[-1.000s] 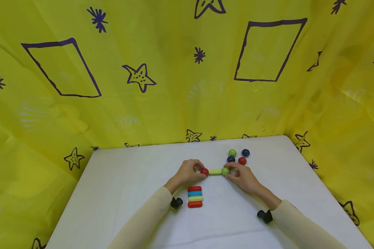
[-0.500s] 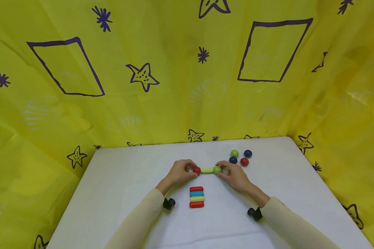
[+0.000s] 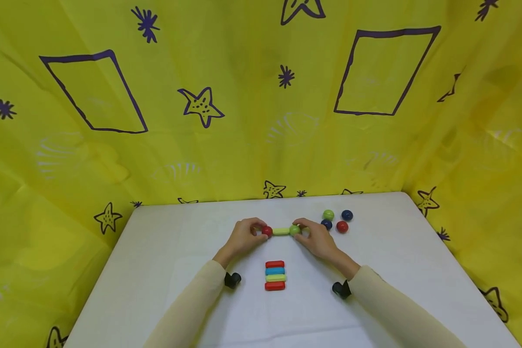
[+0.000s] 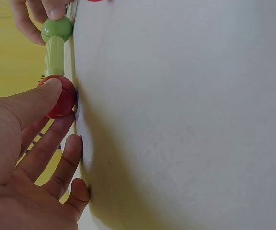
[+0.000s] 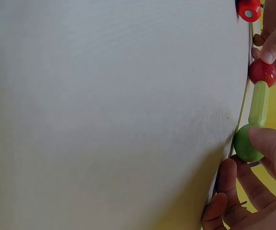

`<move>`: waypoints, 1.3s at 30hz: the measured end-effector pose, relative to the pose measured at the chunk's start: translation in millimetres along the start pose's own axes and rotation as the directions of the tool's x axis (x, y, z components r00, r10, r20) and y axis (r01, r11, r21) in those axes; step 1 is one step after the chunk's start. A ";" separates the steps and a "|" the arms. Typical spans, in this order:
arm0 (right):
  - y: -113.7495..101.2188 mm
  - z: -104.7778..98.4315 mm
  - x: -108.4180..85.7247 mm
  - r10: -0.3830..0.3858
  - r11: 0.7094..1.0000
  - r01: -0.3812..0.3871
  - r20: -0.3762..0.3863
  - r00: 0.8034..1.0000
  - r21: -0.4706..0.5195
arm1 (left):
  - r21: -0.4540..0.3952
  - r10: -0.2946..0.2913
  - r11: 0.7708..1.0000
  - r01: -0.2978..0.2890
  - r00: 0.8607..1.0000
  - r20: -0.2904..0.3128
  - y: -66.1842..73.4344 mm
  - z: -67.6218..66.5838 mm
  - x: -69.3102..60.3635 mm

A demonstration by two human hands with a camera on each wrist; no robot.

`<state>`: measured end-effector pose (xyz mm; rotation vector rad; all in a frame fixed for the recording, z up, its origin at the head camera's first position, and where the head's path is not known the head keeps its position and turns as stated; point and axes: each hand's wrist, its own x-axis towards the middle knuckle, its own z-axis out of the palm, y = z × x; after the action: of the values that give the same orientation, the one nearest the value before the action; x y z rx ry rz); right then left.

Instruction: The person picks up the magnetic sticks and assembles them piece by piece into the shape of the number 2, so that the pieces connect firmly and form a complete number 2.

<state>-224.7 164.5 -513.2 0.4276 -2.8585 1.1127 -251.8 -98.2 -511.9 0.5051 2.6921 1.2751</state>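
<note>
My left hand [image 3: 243,237] pinches a red ball [image 3: 267,232] between thumb and fingers. A pale yellow-green ribbed rod [image 3: 281,231] runs from that ball to a green ball [image 3: 295,230], so the three form one straight bar. At the other end, my right hand [image 3: 318,238] pinches the green ball. The left wrist view shows the thumb on the red ball [image 4: 63,98], with the rod [image 4: 54,56] meeting the green ball [image 4: 56,29]. In the right wrist view the right thumb presses the green ball [image 5: 246,143].
Nearer me lies a stack-like row of short rods [image 3: 275,275], red, blue, yellow-green and red. Behind my right hand sit loose balls: a green ball [image 3: 328,215], two dark blue balls [image 3: 347,215] and a red ball [image 3: 342,226]. A yellow patterned curtain [image 3: 235,154] rises behind the white table [image 3: 169,241].
Both hands have carried the joined balls and rod leftward and slightly farther from me. The loose balls and the row of rods stay in place; the head view shifts a little.
</note>
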 end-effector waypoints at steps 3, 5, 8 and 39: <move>-2.3 0.4 2.8 0.031 1.000 -0.031 -0.003 1.000 -0.002 | -0.004 -0.005 1.000 0.005 1.000 -0.007 -0.4 0.4 4.2; -2.9 0.2 4.3 0.050 0.999 -0.050 -0.005 0.999 -0.003 | -0.007 -0.007 1.000 0.007 1.000 -0.009 0.1 0.9 7.1; -1.7 -0.4 5.9 0.079 0.997 -0.079 -0.010 0.997 -0.005 | -0.005 -0.003 1.000 0.003 1.000 -0.010 1.1 2.6 12.6; -24.9 -41.2 -0.1 -0.116 0.982 0.134 0.135 0.984 -0.136 | 0.014 0.026 1.000 -0.027 0.999 0.047 7.5 7.6 31.7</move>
<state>-220.3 174.7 -466.3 0.6816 -2.9457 0.8805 -277.8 -77.3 -510.0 0.5668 2.6674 1.2345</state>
